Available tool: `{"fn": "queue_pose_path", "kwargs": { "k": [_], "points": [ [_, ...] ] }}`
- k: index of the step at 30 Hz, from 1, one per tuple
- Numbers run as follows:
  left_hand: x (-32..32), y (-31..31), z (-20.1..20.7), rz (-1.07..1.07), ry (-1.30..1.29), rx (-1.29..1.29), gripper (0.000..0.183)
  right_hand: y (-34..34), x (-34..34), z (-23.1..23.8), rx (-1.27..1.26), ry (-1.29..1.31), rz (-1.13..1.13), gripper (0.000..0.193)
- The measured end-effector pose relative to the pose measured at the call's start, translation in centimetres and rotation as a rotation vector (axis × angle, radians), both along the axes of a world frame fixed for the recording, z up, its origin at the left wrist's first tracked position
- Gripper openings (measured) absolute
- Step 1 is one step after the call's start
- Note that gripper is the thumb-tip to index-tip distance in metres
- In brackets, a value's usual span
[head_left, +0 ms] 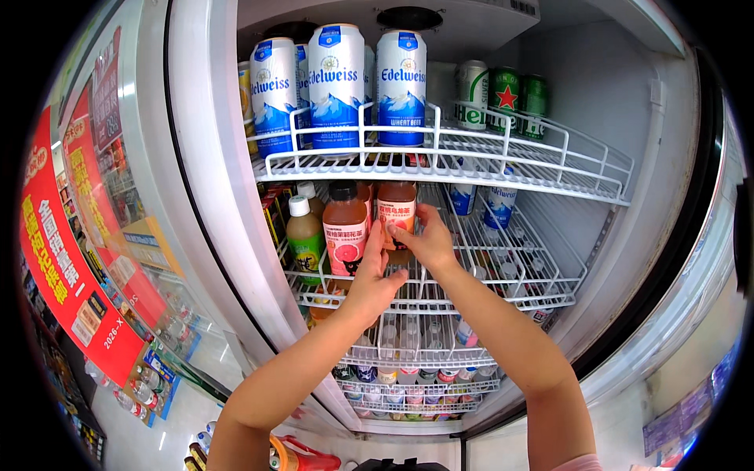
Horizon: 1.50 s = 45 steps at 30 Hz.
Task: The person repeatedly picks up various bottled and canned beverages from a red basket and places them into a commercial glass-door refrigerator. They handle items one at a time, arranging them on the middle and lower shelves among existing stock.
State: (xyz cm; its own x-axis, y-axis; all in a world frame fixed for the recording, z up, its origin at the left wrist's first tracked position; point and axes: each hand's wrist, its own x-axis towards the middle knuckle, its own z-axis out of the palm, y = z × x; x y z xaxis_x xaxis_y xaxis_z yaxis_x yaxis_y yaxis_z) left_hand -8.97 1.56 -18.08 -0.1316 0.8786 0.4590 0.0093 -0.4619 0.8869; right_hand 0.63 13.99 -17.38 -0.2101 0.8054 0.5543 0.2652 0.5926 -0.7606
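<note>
On the second shelf of an upright drinks fridge stands a bottle of brownish tea (396,193) with a pale pink label. My right hand (431,242) grips it from the right, fingers behind its side and thumb across the label. My left hand (375,284) reaches up to its lower left side with fingers stretched and thumb apart, seeming to touch the label's edge. Close on the left stands a dark-capped bottle (344,228) with a pink label showing a fruit slice. Beyond that is a green-labelled bottle (303,239) with a white cap.
Tall white-and-blue cans (335,86) and green cans (503,98) line the top shelf, behind a white wire rail (353,157). More blue-and-white cans (499,206) stand right on the second shelf. Lower racks hold several bottles. The glass door (141,220) stands swung out left; an orange-red object (306,455) lies below.
</note>
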Motion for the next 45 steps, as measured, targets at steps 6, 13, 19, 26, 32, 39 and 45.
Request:
{"fn": "queue_pose_path", "kwargs": {
  "k": [6, 13, 19, 26, 32, 39, 45],
  "points": [
    [0.1, -0.1, -0.7, -0.019, -0.06, 0.04, 0.092, 1.0, -0.3, -0.8, 0.097, -0.066, -0.027, 0.079],
    [-0.1, -0.2, -1.2, -0.021, 0.084, 0.105, 0.096, 0.7, 0.5, -0.9, 0.225, -0.042, -0.022, 0.077],
    [0.1, -1.9, -3.4, 0.109, 0.431, 0.318, 0.101, -3.6, 1.6, 0.9, 0.457, 0.013, 0.025, 0.074],
    [1.6, -7.9, -4.5, 0.214, 0.524, 0.42, 0.097, -11.2, 4.0, -0.5, 0.466, 0.237, 0.07, 0.072],
    [2.8, -13.0, -8.2, 0.233, 0.616, 0.361, 0.088, -16.5, 6.6, -7.4, 0.242, 0.461, 0.192, 0.051],
    [1.5, -14.3, -16.3, 0.231, 0.495, 0.107, 0.095, -16.8, 5.1, -13.2, 0.198, 0.08, 0.227, 0.067],
    [-1.5, -10.8, -19.0, 0.307, 0.508, 0.085, 0.1, -12.2, 0.3, -17.4, 0.265, 0.007, 0.223, 0.071]
  ]
}}
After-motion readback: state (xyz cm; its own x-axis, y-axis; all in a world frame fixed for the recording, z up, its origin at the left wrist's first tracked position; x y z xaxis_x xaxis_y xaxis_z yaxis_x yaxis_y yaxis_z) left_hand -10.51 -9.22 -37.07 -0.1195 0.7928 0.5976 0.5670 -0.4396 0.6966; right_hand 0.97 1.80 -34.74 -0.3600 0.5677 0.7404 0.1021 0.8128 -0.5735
